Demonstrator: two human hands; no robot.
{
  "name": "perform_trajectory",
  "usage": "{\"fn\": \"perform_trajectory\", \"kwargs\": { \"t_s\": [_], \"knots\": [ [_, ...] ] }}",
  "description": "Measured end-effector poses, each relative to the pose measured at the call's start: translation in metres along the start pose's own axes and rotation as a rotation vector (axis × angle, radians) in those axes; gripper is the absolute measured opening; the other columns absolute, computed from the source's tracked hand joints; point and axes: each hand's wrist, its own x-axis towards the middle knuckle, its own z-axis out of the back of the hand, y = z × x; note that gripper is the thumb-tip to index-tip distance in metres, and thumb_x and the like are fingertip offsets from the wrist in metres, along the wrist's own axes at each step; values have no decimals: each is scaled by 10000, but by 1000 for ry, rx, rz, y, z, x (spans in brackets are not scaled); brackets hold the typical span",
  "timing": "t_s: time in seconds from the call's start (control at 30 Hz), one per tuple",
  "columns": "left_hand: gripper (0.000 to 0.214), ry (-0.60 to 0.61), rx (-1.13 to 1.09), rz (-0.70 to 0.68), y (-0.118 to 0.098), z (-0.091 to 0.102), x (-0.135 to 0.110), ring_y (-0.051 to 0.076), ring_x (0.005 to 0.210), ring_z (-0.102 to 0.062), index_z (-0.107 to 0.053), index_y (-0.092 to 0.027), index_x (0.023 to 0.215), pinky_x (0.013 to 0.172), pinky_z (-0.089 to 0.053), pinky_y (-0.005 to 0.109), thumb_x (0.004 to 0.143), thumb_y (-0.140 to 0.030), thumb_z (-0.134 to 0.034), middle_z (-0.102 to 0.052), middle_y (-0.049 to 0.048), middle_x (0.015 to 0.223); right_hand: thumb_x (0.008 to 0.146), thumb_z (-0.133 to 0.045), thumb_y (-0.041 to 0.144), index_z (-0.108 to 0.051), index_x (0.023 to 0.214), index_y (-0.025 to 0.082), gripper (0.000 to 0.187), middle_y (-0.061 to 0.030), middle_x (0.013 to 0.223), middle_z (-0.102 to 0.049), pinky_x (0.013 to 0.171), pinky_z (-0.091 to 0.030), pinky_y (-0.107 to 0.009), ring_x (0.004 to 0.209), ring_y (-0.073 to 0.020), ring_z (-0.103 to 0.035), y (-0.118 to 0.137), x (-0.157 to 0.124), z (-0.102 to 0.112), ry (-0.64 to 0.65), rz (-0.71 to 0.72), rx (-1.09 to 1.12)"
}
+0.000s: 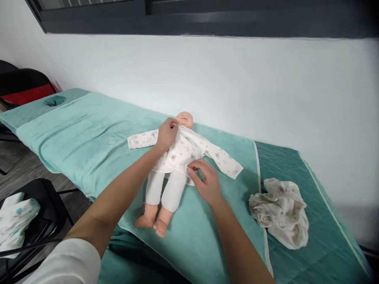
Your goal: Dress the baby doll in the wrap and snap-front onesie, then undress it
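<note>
A baby doll (185, 118) lies on its back on the green-covered bed, feet toward me. It wears a white patterned long-sleeved top (185, 148) and white pants (173, 191); both sleeves lie spread out sideways. My left hand (168, 133) is at the top's neckline, fingers pinched together close to the doll's chin. At the top's lower hem, my right hand (205, 177) has thumb and forefinger closed on the edge of the cloth. What exactly sits between the left fingertips is hidden. The doll's bare feet (161, 223) stick out below the pants.
A crumpled pale cloth garment (281, 213) lies on the bed's right end. The bed (89, 130) runs along a white wall (266, 86) and has a face hole at its far left. At lower left, a black chair (50, 197) bears a patterned white cloth (19, 221).
</note>
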Motion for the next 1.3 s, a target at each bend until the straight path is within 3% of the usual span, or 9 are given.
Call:
{"fn": "perform_trajectory", "kwargs": {
  "t_s": [0.1,0.2,0.37,0.53,0.67,0.8,0.9,1.1,1.3],
  "knots": [
    [88,6,-34,63,4,2,0,127,639,-520,-594,-195,946,634,-399,253,868,-185,-555,-574,-27,717,977,-553,215,-588,903,229,82,-17,858,-588,729,-444,-328,796,-166,-547,-3,0,0,-19,-60,-5],
    [130,43,44,5,3,7,-12,129,677,-553,-598,-201,967,663,-418,264,839,-181,-601,-619,-19,791,982,-545,238,-575,888,228,99,-7,843,-579,728,-434,-320,783,-160,-536,-8,-1,-1,-13,-110,-20],
    [158,17,17,21,2,28,-67,120,698,-565,-604,-210,1011,707,-446,263,859,-252,-607,-615,-20,824,980,-566,291,-514,831,228,170,11,792,-538,709,-419,-309,744,-151,-516,-16,-3,0,44,-138,-55],
    [198,89,-56,82,13,50,-115,115,680,-542,-602,-216,1040,693,-434,259,848,-251,-633,-598,-39,767,900,-693,330,-539,961,237,190,-27,972,-552,778,-450,-331,902,-190,-552,-14,-5,-4,92,-66,-141],
    [189,84,-142,55,32,58,-122,116,701,-530,-608,-224,1073,706,-437,265,885,-237,-589,-604,-22,832,903,-685,307,-541,996,242,183,-36,998,-544,776,-457,-337,894,-192,-545,-12,-12,-9,73,-70,-177],
    [196,69,-114,-117,57,67,-129,159,903,-571,-622,-222,1070,802,-453,299,876,-199,-603,-611,33,1005,930,-645,281,-514,931,243,136,-13,902,-520,738,-452,-327,799,-171,-517,-13,-23,-12,53,-115,-192],
    [303,97,-140,-241,71,77,-139,202,1103,-555,-611,-229,1117,873,-461,327,840,-107,-591,-595,71,1173,943,-625,262,-513,939,243,114,-5,880,-533,720,-455,-320,771,-161,-525,-13,-33,-14,28,-132,-214],
    [528,92,-127,-334,86,88,-155,208,1200,-529,-587,-244,1184,1040,-438,421,770,53,-451,-562,75,1242,972,-565,249,-526,973,239,41,-5,855,-557,679,-455,-312,729,-156,-532,-4,-49,-21,8,-210,-340],
    [326,78,7,-340,91,86,-154,202,1099,-552,-593,-235,1135,973,-469,397,901,-51,-463,-595,70,1137,941,-554,208,-511,1145,227,210,-94,1083,-589,836,-508,-395,993,-237,-584,0,-52,-32,-100,-119,-507]
  ]
}}
